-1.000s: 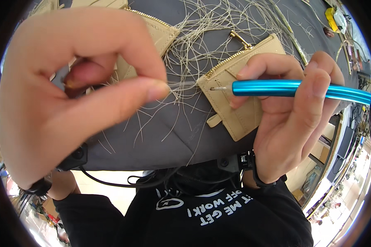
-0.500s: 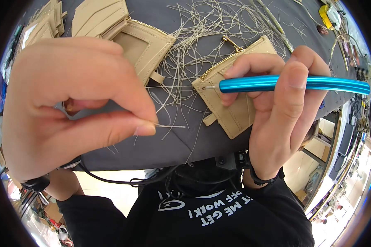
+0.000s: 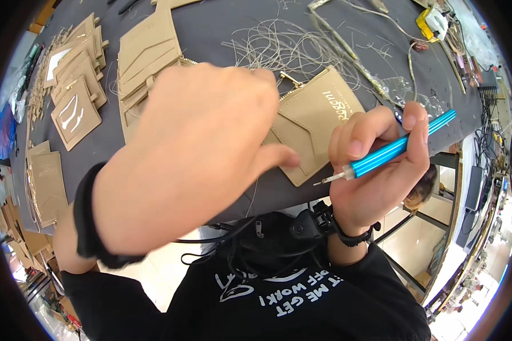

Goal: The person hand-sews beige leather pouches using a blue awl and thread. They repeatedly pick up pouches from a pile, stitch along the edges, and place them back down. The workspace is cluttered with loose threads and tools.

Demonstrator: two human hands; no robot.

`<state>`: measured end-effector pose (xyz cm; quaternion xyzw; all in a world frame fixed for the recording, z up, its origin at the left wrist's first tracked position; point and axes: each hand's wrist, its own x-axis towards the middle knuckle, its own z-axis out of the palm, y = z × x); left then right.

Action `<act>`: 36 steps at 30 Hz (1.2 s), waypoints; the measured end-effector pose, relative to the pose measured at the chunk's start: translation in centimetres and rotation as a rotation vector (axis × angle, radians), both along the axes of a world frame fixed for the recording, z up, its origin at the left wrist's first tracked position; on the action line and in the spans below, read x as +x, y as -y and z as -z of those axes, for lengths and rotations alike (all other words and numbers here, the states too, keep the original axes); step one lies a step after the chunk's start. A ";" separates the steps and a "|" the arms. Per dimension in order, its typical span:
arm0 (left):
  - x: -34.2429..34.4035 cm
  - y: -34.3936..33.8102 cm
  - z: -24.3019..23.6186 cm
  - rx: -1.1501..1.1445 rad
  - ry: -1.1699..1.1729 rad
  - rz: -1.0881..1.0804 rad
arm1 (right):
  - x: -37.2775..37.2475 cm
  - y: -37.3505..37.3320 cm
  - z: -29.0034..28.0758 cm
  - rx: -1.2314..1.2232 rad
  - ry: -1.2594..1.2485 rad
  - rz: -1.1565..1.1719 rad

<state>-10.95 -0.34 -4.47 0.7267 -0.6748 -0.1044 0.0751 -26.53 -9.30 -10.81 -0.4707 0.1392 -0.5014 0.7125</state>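
Observation:
My right hand [image 3: 381, 182] is closed round a blue pen-like tool [image 3: 381, 156], its thin metal tip [image 3: 330, 179] pointing down-left. Just behind it lies a beige zipped card wallet [image 3: 304, 153] with gold lettering and a zipper pull [image 3: 292, 78]. My left hand [image 3: 210, 119], back upward, reaches across the wallet's left end, thumb over it; its other fingertips are hidden, so what it grips is unclear. Loose pale threads [image 3: 273, 45] tangle behind both hands. Further beige wallet pieces [image 3: 145, 51] lie partly behind my left hand.
On the dark table [image 3: 210, 28], stacked wallet pieces [image 3: 74, 119] and more pieces [image 3: 48, 187] fill the left. At the right are a tube-like cord [image 3: 352, 57], clear plastic bits [image 3: 404, 88], a yellow-and-white object [image 3: 429, 25] and cables. Someone's head [image 3: 421, 187] shows beyond the table edge.
My left hand left its thread pinch and moved right over the wallet, turning back-up. The tool now slants down-left instead of lying level. The right wallet now shows its lettering.

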 end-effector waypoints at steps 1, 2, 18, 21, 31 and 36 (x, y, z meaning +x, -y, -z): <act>0.1 0.4 0.0 -0.015 -0.035 -0.011 | -0.1 0.1 0.1 0.002 0.037 0.014; 0.4 0.9 0.0 0.024 -0.084 -0.016 | -0.3 0.0 0.1 -0.002 0.041 0.044; -0.5 -1.1 0.5 -0.082 -0.241 0.074 | -2.9 -0.5 -3.4 -0.091 0.180 0.038; 0.4 -1.8 0.4 -0.017 -0.261 -0.040 | -1.6 0.0 -2.4 -0.160 -0.050 0.023; 1.3 -2.2 1.2 -0.025 -0.282 -0.009 | 0.7 -0.7 -0.9 -0.079 -0.306 0.038; 1.5 -2.0 1.7 -0.009 -0.394 -0.052 | 0.8 -0.8 -0.1 -0.399 -0.424 0.008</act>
